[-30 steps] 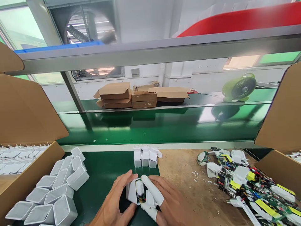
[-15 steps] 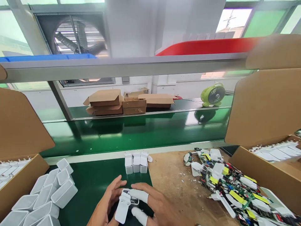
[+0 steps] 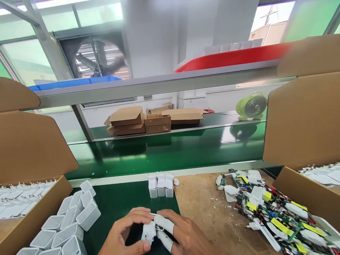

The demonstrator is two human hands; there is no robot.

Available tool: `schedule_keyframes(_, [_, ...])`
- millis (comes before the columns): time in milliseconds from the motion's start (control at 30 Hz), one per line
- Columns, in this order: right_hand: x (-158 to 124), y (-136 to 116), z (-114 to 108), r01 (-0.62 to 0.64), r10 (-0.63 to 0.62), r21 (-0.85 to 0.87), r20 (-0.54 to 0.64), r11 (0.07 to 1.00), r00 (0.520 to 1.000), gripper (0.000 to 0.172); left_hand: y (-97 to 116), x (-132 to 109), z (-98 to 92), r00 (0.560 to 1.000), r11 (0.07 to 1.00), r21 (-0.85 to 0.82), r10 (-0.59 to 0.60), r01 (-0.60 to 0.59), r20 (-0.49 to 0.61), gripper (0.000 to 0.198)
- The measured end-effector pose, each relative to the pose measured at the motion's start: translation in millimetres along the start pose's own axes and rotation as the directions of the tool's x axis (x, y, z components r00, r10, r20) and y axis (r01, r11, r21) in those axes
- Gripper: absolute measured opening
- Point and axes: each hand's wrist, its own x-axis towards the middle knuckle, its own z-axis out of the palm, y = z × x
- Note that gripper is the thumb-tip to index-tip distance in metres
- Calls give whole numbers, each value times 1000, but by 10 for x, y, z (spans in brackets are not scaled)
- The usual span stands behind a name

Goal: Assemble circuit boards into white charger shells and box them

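My left hand [image 3: 124, 232] and my right hand [image 3: 180, 233] meet at the bottom centre, both closed around a small white charger casing [image 3: 148, 232]. White finger cots cover two fingers of my right hand, which press on the casing's top. The part inside the casing is hidden by my fingers. Three finished white chargers [image 3: 160, 185] stand in a row just beyond my hands on the green mat [image 3: 119, 198].
Empty white casings [image 3: 66, 223] lie piled at the left beside an open cardboard box [image 3: 32, 212] of white parts. A heap of circuit boards [image 3: 268, 209] covers the brown board at the right, next to another open box [image 3: 305, 191]. A green conveyor belt [image 3: 172, 150] runs behind.
The casing was turned and brought closer between my hands, and my left fingers have curled over it. The camera view has shifted slightly upward and rightward.
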Motion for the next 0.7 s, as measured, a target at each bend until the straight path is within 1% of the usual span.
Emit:
schedule_keyframes(67, [-6, -18, 6, 9, -9, -36, 4, 999, 1000, 48, -16, 13, 24, 994, 998, -15, -67, 66, -87, 37])
schedule_keyframes(133, [-2, -50, -9, -1, 4, -102, 27, 995, 1000, 47, -22, 42, 58, 973, 991, -31, -133, 129, -188, 38])
schedule_keyframes(167, [0, -64, -19, 5, 0, -148, 35, 989, 999, 48, -19, 64, 80, 962, 989, -29, -146, 143, -230, 41])
schedule_keyframes(267, [-1, -75, -26, 61, -50, -307, 44, 950, 998, 45, 23, 156, 173, 937, 987, 20, -142, 157, -320, 46])
schedule_keyframes(333, [-10, -48, -12, 78, -68, -338, 42, 938, 997, 46, 80, 227, 252, 921, 980, 87, -138, 181, -365, 44])
schedule_keyframes(367, [-16, -28, -2, 63, -56, -327, 32, 943, 998, 52, 112, 261, 293, 913, 972, 132, -132, 196, -385, 41])
schedule_keyframes(433, [-29, 18, 20, 20, -13, -283, 28, 959, 1000, 70, 167, 320, 367, 907, 952, 216, -114, 216, -406, 34])
schedule_keyframes(500, [-36, 62, 41, -27, 32, -250, 16, 968, 999, 87, 194, 363, 417, 909, 938, 266, -99, 221, -405, 28])
schedule_keyframes(567, [-30, 101, 62, -50, 53, -224, 7, 973, 999, 96, 187, 388, 439, 912, 933, 288, -89, 218, -401, 26])
schedule_keyframes(600, [-22, 118, 72, -32, 34, -218, 6, 975, 999, 96, 176, 393, 440, 913, 929, 299, -87, 219, -399, 26])
schedule_keyframes(633, [-11, 133, 82, 11, -11, -221, 3, 975, 1000, 94, 164, 393, 435, 914, 925, 308, -88, 223, -397, 26])
schedule_keyframes(700, [14, 156, 98, 122, -119, -245, 27, 962, 992, 82, 145, 374, 410, 926, 925, 319, -81, 208, -369, 26])
